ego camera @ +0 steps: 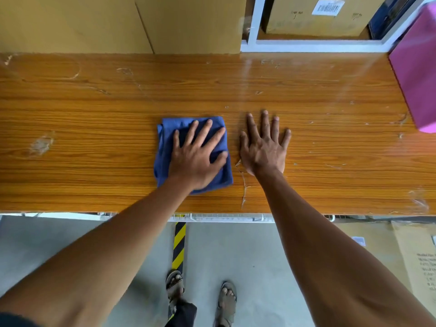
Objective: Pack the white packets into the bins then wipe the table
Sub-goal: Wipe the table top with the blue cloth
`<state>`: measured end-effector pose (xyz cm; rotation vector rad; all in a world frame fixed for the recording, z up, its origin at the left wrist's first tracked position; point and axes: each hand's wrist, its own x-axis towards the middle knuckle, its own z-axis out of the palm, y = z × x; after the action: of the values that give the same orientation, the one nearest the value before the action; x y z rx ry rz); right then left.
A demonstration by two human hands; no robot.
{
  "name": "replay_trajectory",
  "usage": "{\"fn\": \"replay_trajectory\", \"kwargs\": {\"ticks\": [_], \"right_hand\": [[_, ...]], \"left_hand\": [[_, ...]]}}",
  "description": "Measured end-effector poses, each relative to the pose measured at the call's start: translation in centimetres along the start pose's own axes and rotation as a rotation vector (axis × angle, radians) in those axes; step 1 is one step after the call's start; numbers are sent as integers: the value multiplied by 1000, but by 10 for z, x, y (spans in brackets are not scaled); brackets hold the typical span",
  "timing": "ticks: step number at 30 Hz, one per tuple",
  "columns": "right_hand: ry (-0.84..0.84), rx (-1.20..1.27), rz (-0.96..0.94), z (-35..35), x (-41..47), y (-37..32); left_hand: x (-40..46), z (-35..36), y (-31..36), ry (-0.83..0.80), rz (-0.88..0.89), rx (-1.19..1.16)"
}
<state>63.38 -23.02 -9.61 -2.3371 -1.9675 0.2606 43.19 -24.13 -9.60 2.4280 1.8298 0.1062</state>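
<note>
Wipe phase, by the look of it: no white packets or bins in view, so packing judged done or out of frame. Left hand (197, 159) flat on blue cloth (192, 154), fingers spread and straight, pressing not gripping — likely to spread load over the folded pad and drag it without bunching. Cloth folded to a rough square, sitting near centre of wooden table (94, 102), slightly toward 6 o'clock edge. Right hand (264, 147) just beside cloth at its 3 o'clock, palm down, fingers straight and splayed, holding nothing — probably bracing body weight while leaning in. Hands close but apart. Pale smears and scratch-like marks scattered over tabletop: at 9 o'clock of cloth, along 12 o'clock edge, more toward 3 o'clock end; can't tell dirt from wear. Pink box (417, 79) parked at 3 o'clock end of table, may block a full pass there. Cardboard boxes (118, 22) against 12 o'clock edge. Next pass likely needs sideways strokes toward 9 o'clock smear. Risk: cloth unfolding under the drag.
</note>
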Motion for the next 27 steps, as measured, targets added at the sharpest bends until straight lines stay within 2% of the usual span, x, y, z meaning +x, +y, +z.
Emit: {"fn": "replay_trajectory", "kwargs": {"ticks": [5, 10, 13, 17, 22, 27], "right_hand": [[26, -2, -1, 4, 1, 2], [24, 9, -3, 3, -2, 2], [13, 14, -11, 1, -1, 2], [21, 14, -8, 1, 0, 1], [43, 14, -6, 4, 2, 2], [38, -3, -9, 7, -1, 4]], "left_hand": [[65, -1, -14, -38, -91, -17], [6, 4, 0, 18, -37, 1], [-20, 4, 5, -7, -23, 20], [24, -2, -6, -15, -42, -10], [96, -11, -18, -52, -150, -42], [54, -2, -7, -42, -124, -45]]}}
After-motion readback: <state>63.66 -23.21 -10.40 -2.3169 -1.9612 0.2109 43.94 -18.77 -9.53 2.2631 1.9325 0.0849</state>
